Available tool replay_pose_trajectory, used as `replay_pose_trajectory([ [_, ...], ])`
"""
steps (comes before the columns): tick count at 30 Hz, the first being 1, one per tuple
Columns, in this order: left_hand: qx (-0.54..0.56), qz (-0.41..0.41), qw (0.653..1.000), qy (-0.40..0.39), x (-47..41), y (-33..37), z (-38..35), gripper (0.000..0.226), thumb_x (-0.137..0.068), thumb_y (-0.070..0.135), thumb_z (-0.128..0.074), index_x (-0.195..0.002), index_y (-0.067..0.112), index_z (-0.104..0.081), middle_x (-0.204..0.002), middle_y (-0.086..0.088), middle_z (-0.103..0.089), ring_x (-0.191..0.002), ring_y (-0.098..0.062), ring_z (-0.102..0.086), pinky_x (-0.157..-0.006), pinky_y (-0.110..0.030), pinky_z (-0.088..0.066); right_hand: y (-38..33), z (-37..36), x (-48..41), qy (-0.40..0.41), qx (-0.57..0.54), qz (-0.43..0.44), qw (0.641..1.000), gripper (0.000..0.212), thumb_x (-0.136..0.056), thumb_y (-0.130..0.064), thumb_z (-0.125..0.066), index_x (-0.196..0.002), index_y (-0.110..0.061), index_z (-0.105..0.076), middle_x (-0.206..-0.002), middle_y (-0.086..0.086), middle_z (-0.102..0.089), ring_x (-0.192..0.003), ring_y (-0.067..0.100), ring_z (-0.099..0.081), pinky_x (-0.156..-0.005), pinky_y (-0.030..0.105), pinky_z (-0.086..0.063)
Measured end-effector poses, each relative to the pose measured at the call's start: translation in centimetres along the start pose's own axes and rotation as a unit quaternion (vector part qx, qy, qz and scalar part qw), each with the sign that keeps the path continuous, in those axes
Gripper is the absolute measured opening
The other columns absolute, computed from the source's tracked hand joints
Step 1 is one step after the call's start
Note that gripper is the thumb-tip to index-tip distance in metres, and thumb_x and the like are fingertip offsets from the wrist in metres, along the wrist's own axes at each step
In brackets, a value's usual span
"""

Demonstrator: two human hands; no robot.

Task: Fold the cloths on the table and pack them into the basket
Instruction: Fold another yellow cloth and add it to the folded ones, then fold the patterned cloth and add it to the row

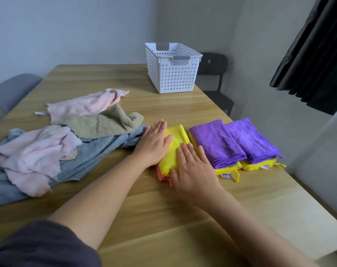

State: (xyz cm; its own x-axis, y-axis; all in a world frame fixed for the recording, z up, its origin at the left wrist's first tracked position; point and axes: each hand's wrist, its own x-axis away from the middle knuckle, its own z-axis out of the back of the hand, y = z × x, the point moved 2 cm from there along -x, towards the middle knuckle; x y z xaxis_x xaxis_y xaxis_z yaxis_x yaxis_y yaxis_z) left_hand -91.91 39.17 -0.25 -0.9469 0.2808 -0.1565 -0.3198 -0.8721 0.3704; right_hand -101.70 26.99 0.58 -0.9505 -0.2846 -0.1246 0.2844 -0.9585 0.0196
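- Cloths lie on the wooden table (pixel 183 218) that fills most of our view. Grey walls (pixel 67 26) stand behind it, and a dark curtain (pixel 314 54) hangs at the right.
- A loose pile (pixel 98 151) of blue, pink and olive cloths covers the table's left part and runs out of view.
- The white basket (pixel 169 78) stands near the far edge, well apart from the cloths, with bare wood between.
- A grey chair (pixel 13 89) sits far left, and a black chair (pixel 215 74) is behind the basket.
- Near the right edge, the nearer purple stack (pixel 217 143) and the outer purple stack (pixel 250 139), each on yellow, sit touching.
- We press a folded yellow cloth (pixel 175 139), which lies over a coral cloth (pixel 160 175), with our left hand (pixel 156 143) and right hand (pixel 192 166). Each grip is flat with the fingers straight, clasping nothing.
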Motion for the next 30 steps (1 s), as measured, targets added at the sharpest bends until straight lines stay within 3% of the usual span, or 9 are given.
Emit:
replay_pose_trajectory([
  [4,0.096,0.035,0.983,0.155,2.7,-0.9,2.8,0.047,-0.101,0.022,-0.036,-0.144,0.005,-0.033,-0.15,-0.011,-0.035,-0.14,-0.023,-0.028,-0.112,-0.029,-0.017,0.4,1.5,0.2,-0.022,-0.023,0.012,0.999,0.093,-0.072,-0.055,0.012,-0.151,-0.008,0.002,-0.16,0.009,0.006,-0.147,0.02,0.009,-0.115,0.042,0.014],
  [7,0.058,-0.008,0.973,0.221,5.5,-2.9,4.9,0.033,-0.091,0.007,-0.049,-0.123,0.008,-0.059,-0.129,-0.006,-0.057,-0.12,-0.025,-0.051,-0.099,-0.032,-0.037,-0.5,3.2,-0.2,-0.013,-0.038,0.019,0.999,0.073,-0.094,-0.051,-0.012,-0.151,-0.009,0.004,-0.159,0.007,0.011,-0.146,0.018,0.014,-0.118,0.043,0.011],
  [10,-0.034,0.002,0.96,0.278,8.3,-5.7,7.4,0.022,-0.081,0.004,-0.057,-0.099,0.012,-0.066,-0.107,-0.001,-0.063,-0.101,-0.025,-0.058,-0.086,-0.034,-0.042,-2.5,4.4,-1.5,-0.01,-0.054,0.04,0.998,0.065,-0.1,-0.041,-0.023,-0.151,-0.01,0.002,-0.16,0.006,0.007,-0.147,0.019,0.011,-0.118,0.043,0.008],
  [14,-0.221,0.233,0.93,0.18,11.6,-11.2,9.8,0.04,-0.081,0.027,-0.06,-0.118,0.015,-0.05,-0.126,-0.009,-0.049,-0.117,-0.032,-0.044,-0.092,-0.045,-0.035,-6.4,4.1,-3.0,-0.027,-0.086,0.084,0.992,0.063,-0.098,-0.034,-0.031,-0.151,-0.01,-0.007,-0.161,0.005,0.001,-0.147,0.017,0.006,-0.118,0.044,0.005],
  [17,-0.215,0.346,0.903,0.138,13.2,-13.6,10.3,0.049,-0.088,0.037,-0.053,-0.126,0.008,-0.043,-0.128,-0.016,-0.048,-0.117,-0.036,-0.045,-0.091,-0.047,-0.036,-8.6,3.1,-2.8,-0.024,-0.099,0.111,0.989,0.061,-0.097,-0.032,-0.037,-0.15,-0.011,-0.014,-0.16,0.004,-0.004,-0.148,0.017,0.001,-0.117,0.044,0.003],
  [20,-0.19,0.307,0.908,0.213,13.2,-14.2,11.0,0.026,-0.093,0.026,-0.045,-0.1,0.006,-0.059,-0.108,-0.014,-0.058,-0.097,-0.034,-0.051,-0.074,-0.041,-0.038,-9.4,2.4,-2.1,-0.029,-0.113,0.115,0.987,0.055,-0.096,-0.029,-0.039,-0.146,-0.011,-0.024,-0.16,0.004,-0.008,-0.148,0.019,-0.002,-0.117,0.047,0.0],
  [23,-0.168,0.253,0.922,0.24,12.8,-14.0,11.5,0.025,-0.093,0.022,-0.038,-0.075,0.01,-0.049,-0.091,-0.009,-0.055,-0.079,-0.028,-0.047,-0.067,-0.036,-0.035,-9.2,2.2,-2.3,-0.035,-0.112,0.107,0.987,0.049,-0.096,-0.027,-0.037,-0.142,-0.012,-0.03,-0.159,0.004,-0.011,-0.147,0.019,-0.003,-0.117,0.046,0.0],
  [27,-0.236,0.294,0.915,0.144,11.5,-12.5,11.9,0.026,-0.088,0.035,-0.039,-0.09,0.015,-0.055,-0.103,-0.006,-0.058,-0.097,-0.027,-0.052,-0.087,-0.042,-0.035,-9.1,2.4,-4.1,-0.041,-0.098,0.099,0.989,0.05,-0.096,-0.027,-0.038,-0.143,-0.011,-0.032,-0.158,0.005,-0.015,-0.147,0.019,-0.006,-0.117,0.048,-0.003],
  [30,-0.235,0.249,0.925,0.163,9.4,-11.1,12.3,0.035,-0.089,0.039,-0.045,-0.111,0.013,-0.052,-0.116,-0.006,-0.055,-0.107,-0.027,-0.051,-0.09,-0.044,-0.036,-9.2,2.4,-5.8,-0.046,-0.085,0.094,0.991,0.047,-0.095,-0.026,-0.039,-0.139,-0.009,-0.038,-0.156,0.006,-0.018,-0.147,0.02,-0.009,-0.117,0.05,-0.004],
])
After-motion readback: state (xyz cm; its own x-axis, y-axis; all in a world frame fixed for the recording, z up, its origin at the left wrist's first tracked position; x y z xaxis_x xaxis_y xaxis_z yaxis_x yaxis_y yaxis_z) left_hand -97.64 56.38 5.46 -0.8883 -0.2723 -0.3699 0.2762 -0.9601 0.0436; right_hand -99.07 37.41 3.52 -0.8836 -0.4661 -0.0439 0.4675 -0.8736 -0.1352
